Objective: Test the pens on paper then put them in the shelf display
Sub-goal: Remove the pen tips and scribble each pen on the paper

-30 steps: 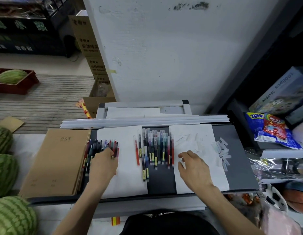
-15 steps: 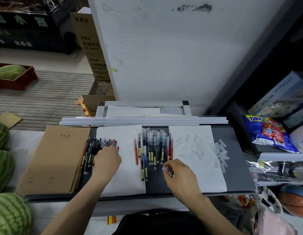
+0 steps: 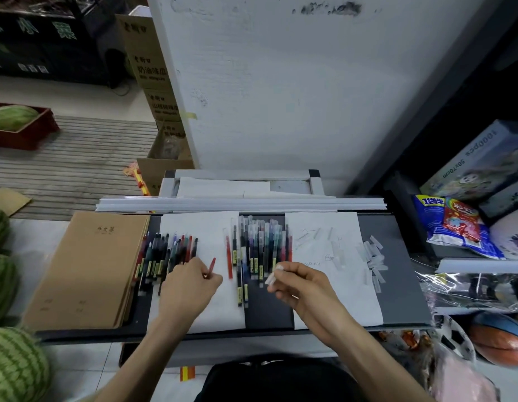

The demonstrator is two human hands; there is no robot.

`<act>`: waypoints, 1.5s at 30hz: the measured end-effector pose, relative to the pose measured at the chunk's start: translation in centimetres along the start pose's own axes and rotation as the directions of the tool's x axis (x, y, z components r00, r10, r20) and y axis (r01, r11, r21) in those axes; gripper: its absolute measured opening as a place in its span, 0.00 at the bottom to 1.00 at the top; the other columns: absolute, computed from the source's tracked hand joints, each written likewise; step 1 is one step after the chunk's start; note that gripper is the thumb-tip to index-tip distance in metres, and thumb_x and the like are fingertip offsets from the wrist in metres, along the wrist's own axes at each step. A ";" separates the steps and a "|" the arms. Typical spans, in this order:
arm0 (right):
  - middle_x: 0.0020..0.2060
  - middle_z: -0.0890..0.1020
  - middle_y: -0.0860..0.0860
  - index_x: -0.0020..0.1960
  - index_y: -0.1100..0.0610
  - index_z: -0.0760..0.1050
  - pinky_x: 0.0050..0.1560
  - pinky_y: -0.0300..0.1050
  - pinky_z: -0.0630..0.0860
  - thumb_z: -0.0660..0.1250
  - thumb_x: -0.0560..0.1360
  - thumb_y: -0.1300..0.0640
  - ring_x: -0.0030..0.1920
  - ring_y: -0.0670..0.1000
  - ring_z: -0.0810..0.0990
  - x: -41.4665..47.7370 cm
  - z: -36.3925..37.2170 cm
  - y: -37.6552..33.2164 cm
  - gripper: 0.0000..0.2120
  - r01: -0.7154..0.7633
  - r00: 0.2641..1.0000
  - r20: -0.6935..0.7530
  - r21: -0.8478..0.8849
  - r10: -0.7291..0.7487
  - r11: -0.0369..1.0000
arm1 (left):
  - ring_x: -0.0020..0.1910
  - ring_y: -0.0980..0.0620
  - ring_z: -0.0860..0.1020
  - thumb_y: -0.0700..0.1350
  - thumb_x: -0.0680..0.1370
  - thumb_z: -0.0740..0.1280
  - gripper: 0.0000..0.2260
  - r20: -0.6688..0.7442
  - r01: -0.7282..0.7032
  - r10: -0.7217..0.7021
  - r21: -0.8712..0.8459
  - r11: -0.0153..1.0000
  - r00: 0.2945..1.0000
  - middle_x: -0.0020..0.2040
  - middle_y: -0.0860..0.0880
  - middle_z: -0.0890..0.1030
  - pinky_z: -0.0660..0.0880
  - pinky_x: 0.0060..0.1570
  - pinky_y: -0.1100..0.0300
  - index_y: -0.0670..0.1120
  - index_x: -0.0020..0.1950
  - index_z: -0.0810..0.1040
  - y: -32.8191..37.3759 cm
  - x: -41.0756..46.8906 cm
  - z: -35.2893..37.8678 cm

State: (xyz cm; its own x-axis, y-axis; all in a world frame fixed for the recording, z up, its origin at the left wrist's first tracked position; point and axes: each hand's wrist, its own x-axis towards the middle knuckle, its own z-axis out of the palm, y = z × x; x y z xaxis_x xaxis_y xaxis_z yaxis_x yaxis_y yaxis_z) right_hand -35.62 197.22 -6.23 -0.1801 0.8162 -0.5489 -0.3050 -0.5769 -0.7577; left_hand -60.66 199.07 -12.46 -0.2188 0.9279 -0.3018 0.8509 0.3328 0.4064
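My left hand [image 3: 191, 281] holds a red pen [image 3: 211, 266] over the left white sheet [image 3: 207, 236], beside a row of dark pens [image 3: 167, 252] at that sheet's left edge. My right hand [image 3: 302, 285] pinches a clear pen cap [image 3: 271, 276] just below a second row of capped coloured pens [image 3: 259, 245] lying on the dark tray [image 3: 397, 274]. A lone red pen [image 3: 229, 256] lies on the left sheet between the rows. The right sheet [image 3: 333, 256] carries faint test scribbles.
Loose clear caps [image 3: 374, 258] lie heaped right of the scribbled sheet. Brown notebooks [image 3: 86, 268] sit at the tray's left, watermelons [image 3: 11, 367] beyond them. Snack bags [image 3: 455, 224], a puzzle box [image 3: 481, 161] and balls [image 3: 498, 338] fill the shelves on the right. A white wall panel [image 3: 281, 82] rises behind.
My left hand has lifted a red pen out of the left row. My right hand moved left off the scribbled sheet and picked up a clear cap.
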 end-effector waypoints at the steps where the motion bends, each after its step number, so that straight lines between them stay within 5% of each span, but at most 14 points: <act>1: 0.49 0.85 0.63 0.56 0.64 0.80 0.50 0.44 0.80 0.72 0.79 0.61 0.47 0.55 0.85 -0.1 0.1 -0.4 0.08 0.002 1.000 -0.012 0.032 -0.002 0.999 | 0.33 0.55 0.79 0.57 0.75 0.68 0.07 0.008 -0.023 0.024 -0.085 0.996 1.000 0.33 0.54 0.81 0.74 0.32 0.56 0.55 0.43 0.75 0.5 -0.8 -0.6; 5: 0.46 0.85 0.62 0.59 0.62 0.82 0.51 0.45 0.79 0.72 0.78 0.63 0.45 0.55 0.84 -0.7 0.5 -1.5 0.10 0.075 0.995 -0.073 0.125 -0.066 0.989 | 0.30 0.50 0.74 0.51 0.81 0.66 0.03 0.042 -0.241 0.279 -0.393 0.887 0.959 0.34 0.50 0.79 0.74 0.33 0.50 0.56 0.47 0.77 3.2 -4.2 -2.8; 10: 0.46 0.85 0.61 0.62 0.63 0.83 0.50 0.44 0.77 0.72 0.76 0.63 0.44 0.53 0.82 -1.5 0.6 -2.7 0.15 0.196 0.977 -0.121 0.168 -0.177 0.966 | 0.24 0.56 0.62 0.48 0.87 0.60 0.06 0.021 -0.331 0.424 -0.591 0.736 0.905 0.28 0.51 0.70 0.60 0.25 0.60 0.56 0.55 0.77 5.7 -7.3 -4.2; 18: 0.46 0.86 0.63 0.56 0.61 0.86 0.55 0.52 0.76 0.78 0.69 0.56 0.45 0.55 0.83 -2.4 0.8 -3.2 0.17 0.319 0.943 -0.107 0.037 -0.314 0.947 | 0.24 0.56 0.62 0.47 0.87 0.61 0.09 -0.037 -0.381 0.454 -0.606 0.698 0.890 0.27 0.53 0.69 0.59 0.26 0.66 0.55 0.53 0.80 7.0 -8.1 -5.1; 24: 0.44 0.89 0.57 0.54 0.52 0.88 0.52 0.42 0.81 0.78 0.74 0.56 0.45 0.52 0.87 -2.6 1.1 -2.5 0.09 0.371 0.922 -0.039 -0.183 -0.384 0.910 | 0.24 0.56 0.64 0.55 0.84 0.64 0.14 -0.055 -0.423 0.470 -0.537 0.730 0.881 0.26 0.56 0.69 0.58 0.26 0.68 0.51 0.46 0.84 7.1 -7.9 -5.3; 31: 0.37 0.87 0.50 0.52 0.51 0.89 0.45 0.35 0.79 0.78 0.75 0.61 0.38 0.45 0.83 -1.7 2.3 -1.3 0.08 0.375 0.897 -0.142 -0.254 -0.418 0.891 | 0.23 0.56 0.69 0.46 0.84 0.67 0.13 -0.095 -0.366 0.373 -0.514 0.776 0.923 0.23 0.58 0.71 0.62 0.27 0.69 0.52 0.41 0.85 7.2 -7.1 -3.8; 40: 0.37 0.87 0.47 0.57 0.55 0.87 0.47 0.35 0.78 0.75 0.77 0.62 0.39 0.43 0.84 -0.2 1.0 -1.2 0.09 0.364 0.908 -0.048 -0.397 -0.415 0.843 | 0.32 0.52 0.74 0.50 0.85 0.64 0.15 -0.027 -0.259 0.303 -0.597 0.760 0.953 0.32 0.54 0.78 0.68 0.33 0.61 0.55 0.41 0.85 7.4 -6.9 -1.4; 45: 0.39 0.88 0.48 0.57 0.55 0.86 0.52 0.39 0.79 0.74 0.78 0.61 0.42 0.44 0.86 1.5 -0.2 0.0 0.09 0.278 0.934 -0.091 -0.427 -0.347 0.860 | 0.35 0.53 0.77 0.53 0.86 0.63 0.14 0.122 -0.226 0.345 -0.552 0.803 0.931 0.37 0.51 0.81 0.74 0.38 0.59 0.53 0.45 0.84 6.8 -5.8 0.2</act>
State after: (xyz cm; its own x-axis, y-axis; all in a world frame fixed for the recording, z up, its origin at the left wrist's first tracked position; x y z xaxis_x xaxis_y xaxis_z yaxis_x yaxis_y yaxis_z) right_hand -35.66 198.47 -7.11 0.0223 0.9592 -0.2819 0.0871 -0.2828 -0.9552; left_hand -53.52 195.97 -8.12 0.1484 0.9579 -0.2456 0.4694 0.1504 0.8701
